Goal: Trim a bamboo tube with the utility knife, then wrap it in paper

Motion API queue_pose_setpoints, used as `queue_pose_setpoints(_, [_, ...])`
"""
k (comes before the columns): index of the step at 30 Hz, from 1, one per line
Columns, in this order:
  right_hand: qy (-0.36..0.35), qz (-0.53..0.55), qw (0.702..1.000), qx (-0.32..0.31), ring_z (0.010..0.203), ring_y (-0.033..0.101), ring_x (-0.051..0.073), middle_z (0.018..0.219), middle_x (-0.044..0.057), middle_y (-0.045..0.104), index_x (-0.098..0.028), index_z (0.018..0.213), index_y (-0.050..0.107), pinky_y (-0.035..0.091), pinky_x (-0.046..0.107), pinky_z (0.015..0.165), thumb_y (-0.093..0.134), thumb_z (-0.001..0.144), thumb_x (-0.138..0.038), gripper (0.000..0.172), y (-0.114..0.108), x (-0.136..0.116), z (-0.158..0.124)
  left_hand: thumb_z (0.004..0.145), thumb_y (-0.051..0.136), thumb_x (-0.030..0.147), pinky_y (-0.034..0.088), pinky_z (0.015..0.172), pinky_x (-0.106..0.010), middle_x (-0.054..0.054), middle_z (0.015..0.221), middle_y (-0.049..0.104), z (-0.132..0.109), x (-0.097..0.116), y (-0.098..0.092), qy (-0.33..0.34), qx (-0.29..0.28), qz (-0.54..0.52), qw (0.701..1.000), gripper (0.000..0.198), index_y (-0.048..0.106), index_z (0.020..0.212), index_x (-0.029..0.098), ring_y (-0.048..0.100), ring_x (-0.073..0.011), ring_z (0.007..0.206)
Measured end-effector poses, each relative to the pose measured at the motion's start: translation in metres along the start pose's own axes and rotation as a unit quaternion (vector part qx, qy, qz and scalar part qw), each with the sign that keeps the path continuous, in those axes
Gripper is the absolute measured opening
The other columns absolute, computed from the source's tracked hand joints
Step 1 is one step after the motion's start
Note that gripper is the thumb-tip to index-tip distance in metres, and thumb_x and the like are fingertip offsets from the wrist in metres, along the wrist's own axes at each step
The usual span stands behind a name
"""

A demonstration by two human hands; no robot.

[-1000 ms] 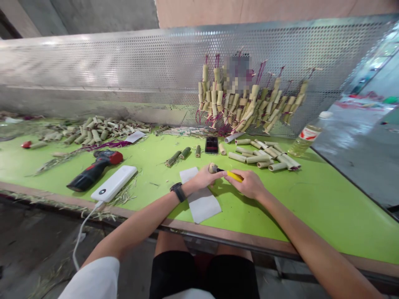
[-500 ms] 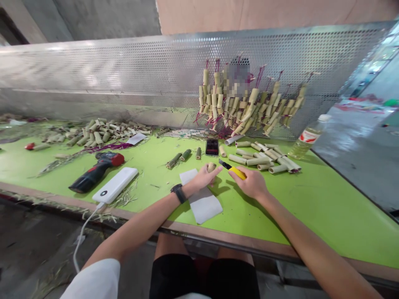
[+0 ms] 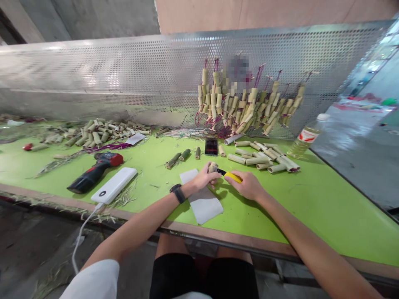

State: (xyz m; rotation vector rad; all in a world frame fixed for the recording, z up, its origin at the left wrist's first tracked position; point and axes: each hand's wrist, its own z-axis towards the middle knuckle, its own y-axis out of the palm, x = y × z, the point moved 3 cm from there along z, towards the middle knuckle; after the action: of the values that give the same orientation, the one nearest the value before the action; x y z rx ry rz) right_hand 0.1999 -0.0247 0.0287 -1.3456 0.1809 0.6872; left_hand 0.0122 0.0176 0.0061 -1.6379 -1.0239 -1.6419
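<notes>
There is one knife (image 3: 232,177), one drill (image 3: 96,171), one power bank (image 3: 115,184) and one bottle (image 3: 308,137).

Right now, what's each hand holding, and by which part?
Right hand: yellow-handled knife, by its handle. Left hand: small tan piece, apparently bamboo; exact hold can't be told.

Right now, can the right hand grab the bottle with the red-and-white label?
Probably not: the right hand is full, gripping the yellow knife. The way to the bottle looks mostly free, though, around the bamboo pieces.
</notes>
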Motion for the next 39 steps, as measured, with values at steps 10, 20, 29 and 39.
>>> queue_pose_setpoints(10, [0.001, -0.076, 0.996, 0.048, 0.052, 0.053, 0.016, 0.066, 0.004, 0.068, -0.021, 0.088, 0.071, 0.028, 0.027, 0.051, 0.039, 0.097, -0.068, 0.057, 0.005, -0.003, -0.001, 0.081, 0.081, 0.046, 0.049, 0.041, -0.019, 0.008, 0.071, 0.047, -0.005, 0.012, 0.002, 0.021, 0.072, 0.147, 0.986, 0.047, 0.047, 0.100, 0.021, 0.049, -0.0065, 0.049])
queue_pose_setpoints(20, [0.095, -0.119, 0.982, 0.116, 0.045, 0.049, 0.016, 0.060, 0.006, 0.065, -0.019, 0.093, 0.074, 0.026, 0.027, 0.045, 0.029, 0.094, -0.078, 0.074, -0.002, 0.018, 0.005, 0.080, 0.079, 0.052, 0.052, 0.042, -0.019, 0.008, 0.070, 0.045, 0.001, 0.004, -0.003, 0.021, 0.122, 0.144, 0.982, 0.047, 0.050, 0.099, 0.021, 0.049, -0.0057, 0.052])
queue_pose_setpoints(29, [0.005, -0.038, 0.998, 0.050, 0.052, 0.051, 0.015, 0.065, 0.004, 0.066, -0.021, 0.084, 0.070, 0.028, 0.027, 0.052, 0.041, 0.094, -0.070, 0.057, 0.003, 0.006, 0.004, 0.070, 0.090, 0.043, 0.056, 0.050, -0.021, 0.010, 0.065, 0.052, 0.002, 0.004, -0.001, 0.010, 0.081, 0.037, 0.996, 0.061, 0.046, 0.106, 0.019, 0.050, -0.0034, 0.046])
queue_pose_setpoints(39, [-0.019, -0.006, 1.000, -0.003, 0.057, 0.055, 0.015, 0.070, 0.003, 0.069, -0.021, 0.086, 0.069, 0.030, 0.027, 0.057, 0.045, 0.097, -0.062, 0.049, 0.005, 0.005, 0.002, 0.069, 0.092, 0.034, 0.052, 0.047, -0.019, 0.006, 0.075, 0.059, 0.002, 0.002, 0.002, 0.017, 0.044, 0.042, 0.998, 0.060, 0.049, 0.109, 0.018, 0.055, -0.0045, 0.050])
